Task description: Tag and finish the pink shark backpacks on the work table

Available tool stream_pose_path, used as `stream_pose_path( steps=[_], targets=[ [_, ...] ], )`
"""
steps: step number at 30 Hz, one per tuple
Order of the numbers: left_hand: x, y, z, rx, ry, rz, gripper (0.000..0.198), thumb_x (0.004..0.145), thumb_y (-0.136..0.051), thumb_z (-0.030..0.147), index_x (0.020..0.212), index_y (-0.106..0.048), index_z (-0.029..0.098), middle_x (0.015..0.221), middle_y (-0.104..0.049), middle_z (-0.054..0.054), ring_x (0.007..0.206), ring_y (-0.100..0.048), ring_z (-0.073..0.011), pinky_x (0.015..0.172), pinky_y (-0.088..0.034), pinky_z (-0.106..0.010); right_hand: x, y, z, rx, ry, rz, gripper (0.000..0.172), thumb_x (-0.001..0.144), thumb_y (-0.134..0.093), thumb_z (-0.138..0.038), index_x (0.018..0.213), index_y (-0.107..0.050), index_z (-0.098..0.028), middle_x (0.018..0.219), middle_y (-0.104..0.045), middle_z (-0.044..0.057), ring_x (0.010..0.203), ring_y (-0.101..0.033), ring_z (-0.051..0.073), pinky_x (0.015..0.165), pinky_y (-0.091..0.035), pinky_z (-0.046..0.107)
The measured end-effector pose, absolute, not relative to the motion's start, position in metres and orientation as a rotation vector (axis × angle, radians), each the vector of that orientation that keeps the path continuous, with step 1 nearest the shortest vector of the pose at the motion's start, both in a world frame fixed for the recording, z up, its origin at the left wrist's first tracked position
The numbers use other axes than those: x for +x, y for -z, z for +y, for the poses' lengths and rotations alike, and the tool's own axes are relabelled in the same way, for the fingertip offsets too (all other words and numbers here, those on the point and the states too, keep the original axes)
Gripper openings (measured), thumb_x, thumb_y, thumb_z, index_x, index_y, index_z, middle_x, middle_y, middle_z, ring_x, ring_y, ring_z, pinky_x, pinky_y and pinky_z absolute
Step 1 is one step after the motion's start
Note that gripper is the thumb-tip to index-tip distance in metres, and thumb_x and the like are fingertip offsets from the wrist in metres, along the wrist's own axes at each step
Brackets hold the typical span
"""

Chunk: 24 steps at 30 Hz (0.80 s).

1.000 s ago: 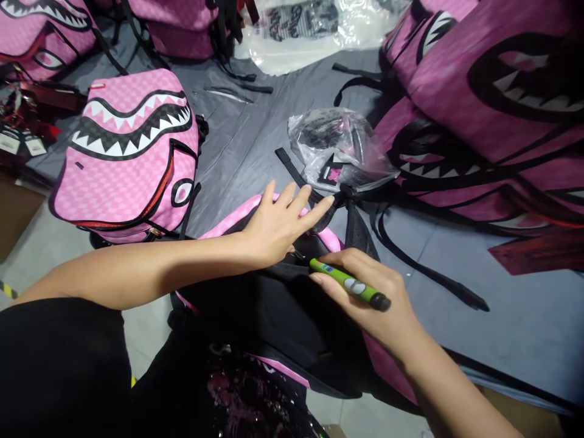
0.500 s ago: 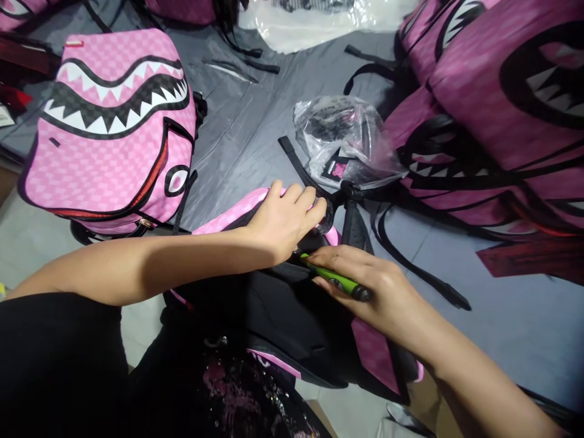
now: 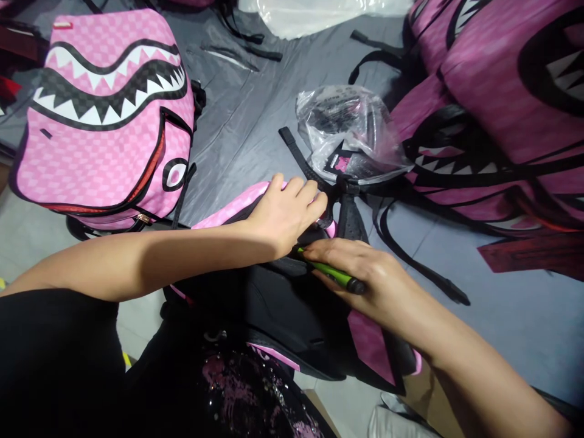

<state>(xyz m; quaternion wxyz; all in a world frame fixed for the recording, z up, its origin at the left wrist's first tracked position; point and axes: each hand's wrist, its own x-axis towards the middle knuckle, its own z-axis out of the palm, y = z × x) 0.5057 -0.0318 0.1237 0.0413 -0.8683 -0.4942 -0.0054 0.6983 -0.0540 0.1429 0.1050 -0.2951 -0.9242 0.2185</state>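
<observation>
A black-and-pink backpack [image 3: 283,304] lies across the near edge of the table with its dark side up. My left hand [image 3: 289,210] is closed over its upper part, fingers curled and fingertips partly hidden. Just below and to the right, my right hand [image 3: 351,258] grips a slim green tool with a black end [image 3: 335,274]. The tool's tip points left into the dark fabric beneath my left hand, so its kind does not show. Black straps [image 3: 353,222] spread out beyond my hands.
A pink shark-mouth backpack [image 3: 109,115] stands at the left, its front pocket partly unzipped. More pink backpacks [image 3: 497,91] are piled at the right. A clear plastic bag [image 3: 353,131] lies ahead on the grey table cover [image 3: 237,134]. White plastic [image 3: 319,15] lies at the back.
The view has shifted slightly, and the table items sit a little higher in the picture. My right hand and the green tool have moved slightly closer to my left hand, which keeps its hold.
</observation>
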Motion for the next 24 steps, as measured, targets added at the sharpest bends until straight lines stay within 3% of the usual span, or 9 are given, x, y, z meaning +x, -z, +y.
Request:
stream_pose_path(
  steps=[16, 20, 24],
  targets=[
    [0.505, -0.123, -0.032, -2.638, 0.024, -1.494, 0.068, 0.086, -0.059, 0.034, 0.148, -0.036, 0.018, 0.143, -0.045, -0.013, 0.121, -0.044, -0.0315, 0.104, -0.032, -0.045, 0.695, -0.148, -0.057, -0.926, -0.655, -2.697, 0.019, 0.093, -0.053, -0.02, 0.104, -0.069, -0.02, 0.101, -0.073, 0.007, 0.088, -0.071, 0.018, 0.079, -0.058, 0.03],
    [0.505, -0.123, -0.032, -2.633, 0.025, -1.491, 0.067, 0.086, -0.059, 0.033, 0.147, -0.037, 0.018, 0.142, -0.046, -0.013, 0.121, -0.044, -0.0313, 0.104, -0.032, -0.044, 0.694, -0.144, -0.062, -1.089, -0.547, -2.65, 0.016, 0.093, -0.058, -0.029, 0.099, -0.068, -0.019, 0.097, -0.074, 0.008, 0.08, -0.071, 0.02, 0.073, -0.057, 0.032],
    [0.506, -0.123, -0.032, -2.63, 0.02, -1.503, 0.065, 0.087, -0.057, 0.031, 0.148, -0.037, 0.017, 0.143, -0.046, -0.013, 0.122, -0.044, -0.0314, 0.105, -0.031, -0.045, 0.693, -0.14, -0.07, -1.093, -0.408, -2.582, 0.015, 0.094, -0.057, -0.03, 0.098, -0.067, -0.02, 0.097, -0.075, 0.007, 0.084, -0.072, 0.022, 0.074, -0.053, 0.035]
  ],
)
